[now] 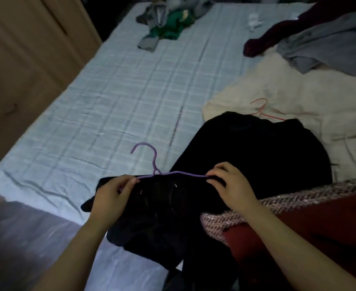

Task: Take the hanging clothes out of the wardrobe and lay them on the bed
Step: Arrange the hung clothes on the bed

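A black garment (160,208) hangs on a purple hanger (151,162) over the near edge of the bed (114,101). My left hand (112,196) pinches the hanger's left end together with the black cloth. My right hand (231,183) pinches the hanger's right end. A second black garment (263,148) lies on the bed just behind, with a pink hanger (261,110) poking out of it. A tweed and red garment (298,217) is draped under my right forearm.
A cream garment (294,97), a grey one (328,47) and a maroon one (263,40) lie at the right. A grey and green heap (166,24) sits at the far end. The wooden wardrobe (26,55) stands at the left.
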A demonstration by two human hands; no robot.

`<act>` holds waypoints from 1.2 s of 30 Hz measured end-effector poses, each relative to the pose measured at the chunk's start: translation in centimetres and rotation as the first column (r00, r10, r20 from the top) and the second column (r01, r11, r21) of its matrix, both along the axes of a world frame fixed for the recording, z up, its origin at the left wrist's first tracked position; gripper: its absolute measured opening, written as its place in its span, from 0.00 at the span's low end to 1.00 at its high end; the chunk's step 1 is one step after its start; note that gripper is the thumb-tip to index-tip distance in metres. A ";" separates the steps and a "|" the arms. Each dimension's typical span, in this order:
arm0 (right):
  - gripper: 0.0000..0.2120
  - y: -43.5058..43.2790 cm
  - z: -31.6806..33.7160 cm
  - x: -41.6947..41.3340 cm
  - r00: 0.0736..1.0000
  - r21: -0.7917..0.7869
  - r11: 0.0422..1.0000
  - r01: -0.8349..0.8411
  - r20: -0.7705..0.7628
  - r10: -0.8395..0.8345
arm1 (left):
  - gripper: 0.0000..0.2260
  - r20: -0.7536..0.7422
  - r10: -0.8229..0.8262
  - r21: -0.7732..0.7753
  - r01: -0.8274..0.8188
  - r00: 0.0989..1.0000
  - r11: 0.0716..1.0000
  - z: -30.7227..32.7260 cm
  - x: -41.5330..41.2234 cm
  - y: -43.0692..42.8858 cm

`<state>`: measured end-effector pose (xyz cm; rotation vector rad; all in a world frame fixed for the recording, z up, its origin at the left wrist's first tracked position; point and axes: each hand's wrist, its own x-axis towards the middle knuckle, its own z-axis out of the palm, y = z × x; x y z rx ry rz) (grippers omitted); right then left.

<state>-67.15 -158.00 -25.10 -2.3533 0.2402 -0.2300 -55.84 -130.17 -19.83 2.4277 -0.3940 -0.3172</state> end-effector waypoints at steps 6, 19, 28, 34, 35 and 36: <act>0.08 7.8 2.1 0.1 0.950 0.039 0.955 -0.295 0.118 0.289 | 0.07 0.062 0.310 0.043 -0.312 0.949 0.949 2.7 -7.9 9.2; 0.10 32.0 9.1 7.7 0.717 -0.054 0.764 -0.643 0.308 0.625 | 0.06 0.322 0.731 -0.125 -0.738 0.602 0.663 7.7 -12.2 31.5; 0.06 52.9 11.8 16.2 0.626 -0.068 0.686 -0.724 0.352 0.696 | 0.05 0.383 0.792 -0.135 -0.819 0.476 0.558 9.9 -8.3 51.1; 0.08 63.9 12.6 21.2 0.519 -0.084 0.584 -0.807 0.370 0.771 | 0.07 0.440 0.801 -0.151 -0.846 0.406 0.512 11.4 -5.0 61.4; 0.09 65.6 12.7 22.2 0.505 -0.089 0.572 -0.815 0.374 0.778 | 0.08 0.460 0.794 -0.146 -0.848 0.398 0.509 11.7 -4.0 63.1; 0.09 67.5 12.8 23.5 0.493 -0.091 0.562 -0.822 0.379 0.783 | 0.10 0.483 0.786 -0.142 -0.851 0.386 0.505 12.1 -2.9 64.9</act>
